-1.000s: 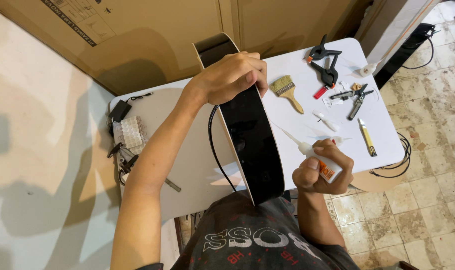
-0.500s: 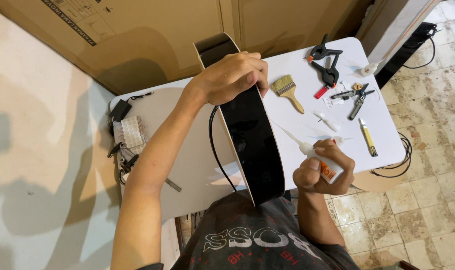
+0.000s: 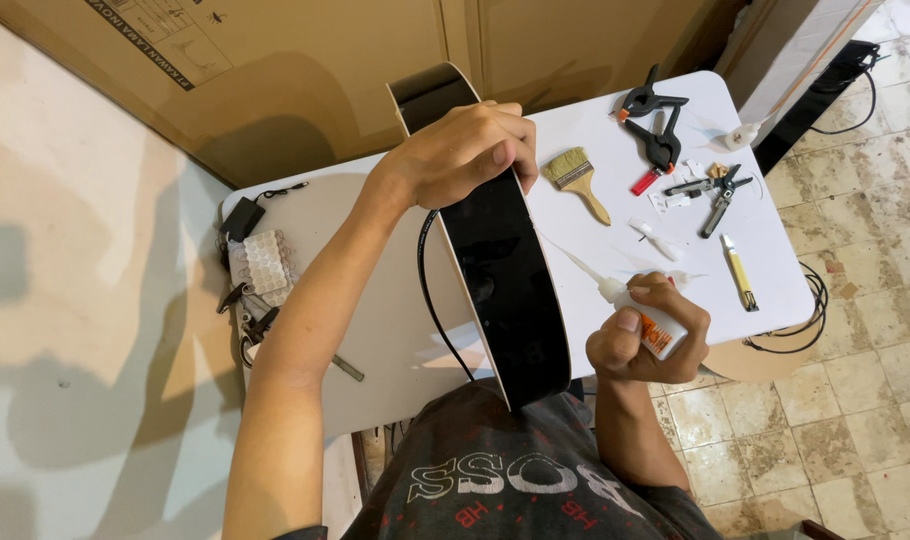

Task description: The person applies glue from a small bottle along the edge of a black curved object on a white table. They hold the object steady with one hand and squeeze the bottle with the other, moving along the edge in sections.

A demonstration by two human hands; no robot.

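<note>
Hands are sharing the work: left hand (image 3: 465, 150) is gripping the black panel (image 3: 495, 260) standing on edge mid-table (image 3: 375, 330), right hand (image 3: 647, 335) at four o'clock is squeezing a glue bottle (image 3: 647, 322), nozzle seemingly touching it. Glue may be dripping; the panel risks tipping.

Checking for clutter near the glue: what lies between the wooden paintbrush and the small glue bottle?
Head view: between the wooden paintbrush and the small white glue bottle in the right hand, only bare white tabletop and the bottle's thin nozzle.
</note>
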